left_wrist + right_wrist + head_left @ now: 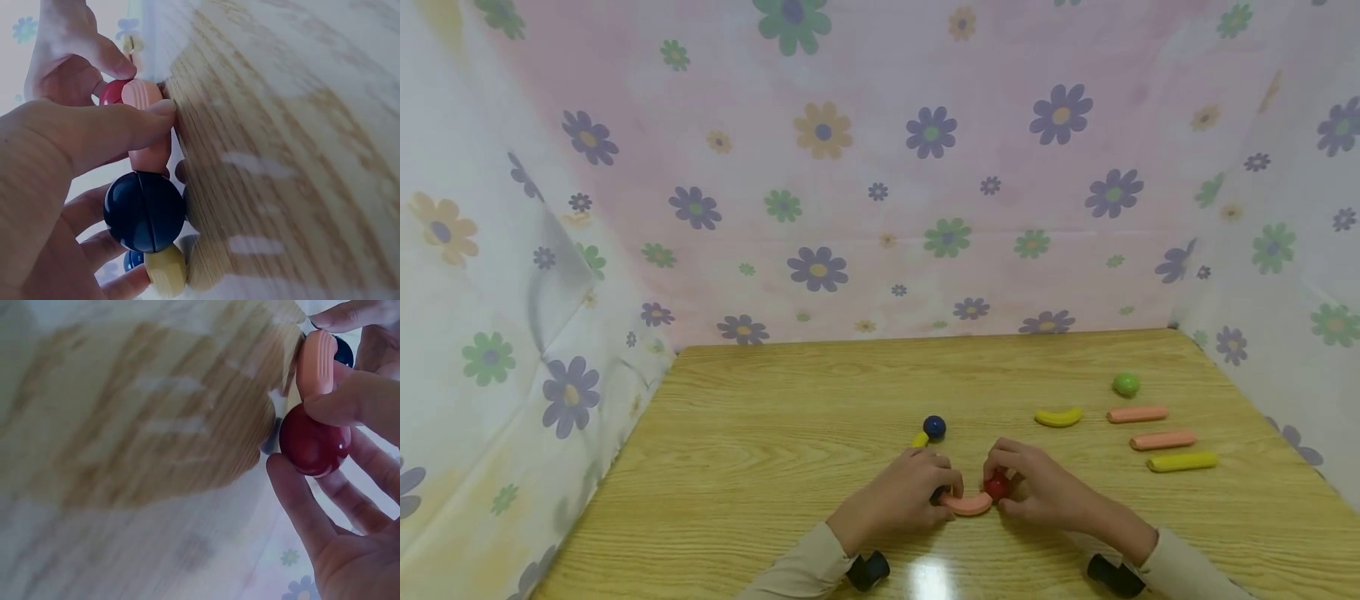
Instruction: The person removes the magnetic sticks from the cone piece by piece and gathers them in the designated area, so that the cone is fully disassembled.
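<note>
1. Squaring the red ball (314, 440) to the pink arc (315, 365) seems wise; in the right wrist view, we pinch the ball with our right hand (353, 553).
2. In the left wrist view, our left hand (47, 181) pinches the arc, which meets the dark ball (145, 212).
3. In the head view, the arc lies between our hands; the left partly hides a yellow piece (920, 439); loose sticks (1162, 440) lie well apart, rightward.

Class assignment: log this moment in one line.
left hand: grips curved pink piece; right hand: grips red ball; contact: curved pink piece against red ball; apart: green ball
</note>
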{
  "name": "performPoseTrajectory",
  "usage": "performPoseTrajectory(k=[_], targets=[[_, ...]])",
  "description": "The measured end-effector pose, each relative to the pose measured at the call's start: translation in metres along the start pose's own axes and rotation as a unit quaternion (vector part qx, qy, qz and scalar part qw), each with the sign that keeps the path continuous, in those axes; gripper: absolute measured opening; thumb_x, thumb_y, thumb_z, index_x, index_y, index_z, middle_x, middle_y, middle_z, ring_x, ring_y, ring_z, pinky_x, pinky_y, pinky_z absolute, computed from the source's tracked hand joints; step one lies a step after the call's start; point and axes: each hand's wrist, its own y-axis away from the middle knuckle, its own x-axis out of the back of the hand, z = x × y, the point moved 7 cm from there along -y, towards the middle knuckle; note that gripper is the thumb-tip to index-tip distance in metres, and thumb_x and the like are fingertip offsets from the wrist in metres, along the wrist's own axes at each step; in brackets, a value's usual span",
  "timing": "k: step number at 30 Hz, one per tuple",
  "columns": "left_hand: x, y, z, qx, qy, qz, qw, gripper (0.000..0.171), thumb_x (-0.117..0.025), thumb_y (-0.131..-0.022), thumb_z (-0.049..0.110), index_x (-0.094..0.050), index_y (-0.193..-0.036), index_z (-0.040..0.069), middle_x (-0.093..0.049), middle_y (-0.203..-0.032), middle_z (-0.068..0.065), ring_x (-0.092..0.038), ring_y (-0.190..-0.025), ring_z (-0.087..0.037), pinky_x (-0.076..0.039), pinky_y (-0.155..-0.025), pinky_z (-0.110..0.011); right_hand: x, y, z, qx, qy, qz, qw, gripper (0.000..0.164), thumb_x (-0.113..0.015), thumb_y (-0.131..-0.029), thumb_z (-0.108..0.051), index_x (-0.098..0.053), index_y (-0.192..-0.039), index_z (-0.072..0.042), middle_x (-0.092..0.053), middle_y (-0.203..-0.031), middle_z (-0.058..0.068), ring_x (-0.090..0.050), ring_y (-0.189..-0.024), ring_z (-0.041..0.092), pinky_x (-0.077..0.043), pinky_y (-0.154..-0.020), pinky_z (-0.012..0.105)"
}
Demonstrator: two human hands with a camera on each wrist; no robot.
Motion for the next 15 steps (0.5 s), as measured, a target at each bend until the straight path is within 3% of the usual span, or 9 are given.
performPoseTrajectory(k=[6,11,15], targets=[[-0.003,-0.001,-0.001,0.006,0.013,-0.002,0.9999,0.008,-0.073,-0.084,0.028,-0.064,-0.086,0.028,-0.05,-0.079,0.016,-0.041,-0.073,-0.001,-0.032,-0.071,-0.021,0.011,0.002,0.006,-0.046,0.052,0.029,0.997,0.035,-0.068,-0.066,0.01,-0.059,-0.088,-0.016,-0.05,-0.088,-0.006,-0.051,-0.074,0.006,-0.048,-0.061,0.023],[-0.003,-0.003,-0.002,0.011,0.023,-0.006,0.9997,0.008,-0.071,-0.085,0.025,-0.064,-0.083,0.028,-0.048,-0.075,0.016,-0.04,-0.068,0.0,-0.033,-0.071,-0.023,0.039,0.006,0.015,-0.094,0.085,0.054,0.99,0.032,-0.069,-0.067,0.01,-0.062,-0.089,-0.013,-0.05,-0.089,-0.005,-0.05,-0.073,0.007,-0.049,-0.06,0.027],[-0.002,-0.002,-0.003,0.017,0.02,-0.004,0.9997,0.009,-0.073,-0.083,0.026,-0.065,-0.084,0.028,-0.049,-0.077,0.016,-0.041,-0.071,0.0,-0.036,-0.075,-0.025,0.062,0.006,0.024,-0.092,0.092,0.063,0.99,0.03,-0.071,-0.07,0.009,-0.063,-0.093,-0.009,-0.052,-0.092,-0.001,-0.053,-0.075,0.009,-0.051,-0.06,0.028]])
